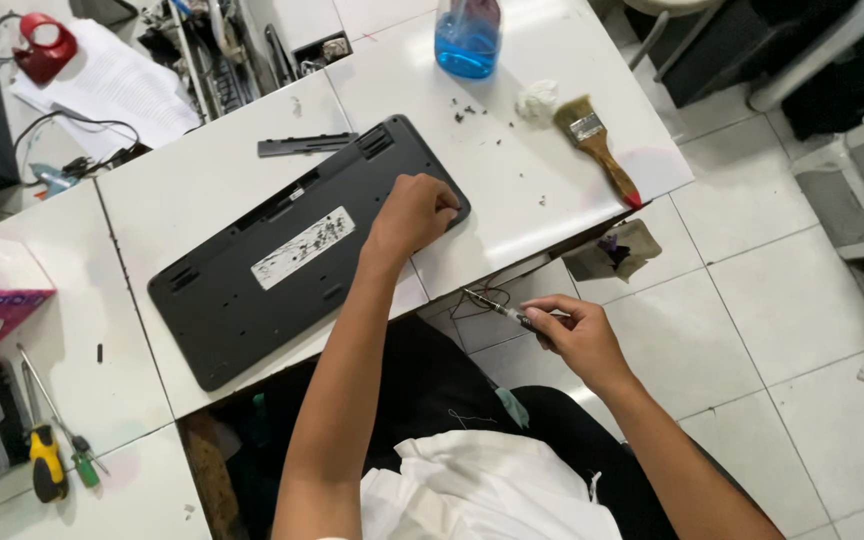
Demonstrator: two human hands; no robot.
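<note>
The keyboard (pixel 302 250) lies face down on the white table (pixel 512 200), its dark underside up with a pale scuffed label at the middle, running slantwise from the near left toward the far right. Nearest the person, the right hand (pixel 577 335) hangs off the table edge above the lap, fingers pressed together around a thin screwdriver (pixel 497 308) whose tip points left toward the table edge, well short of the keyboard. The left hand (pixel 412 212) rests on the keyboard's right end, fingers curled down onto the back near the corner; whether it pinches a small part there I cannot tell. By my judgement the step in hand is work on the fastenings of the back cover, one hand steadying the case while the tool waits; a next move would call for bringing the tip over to a screw hole and keeping the case from sliding on the smooth top. At the near left lie a yellow-handled screwdriver (pixel 47 470) and a green one (pixel 82 465), apart from the work. Just beyond the keyboard lies a loose black strip (pixel 307 145). Farther right are dark crumbs, a wad of tissue (pixel 537 98) and a paintbrush (pixel 600 148), with a blue spray bottle (pixel 467 38) at the far edge; none blocks the hands
</note>
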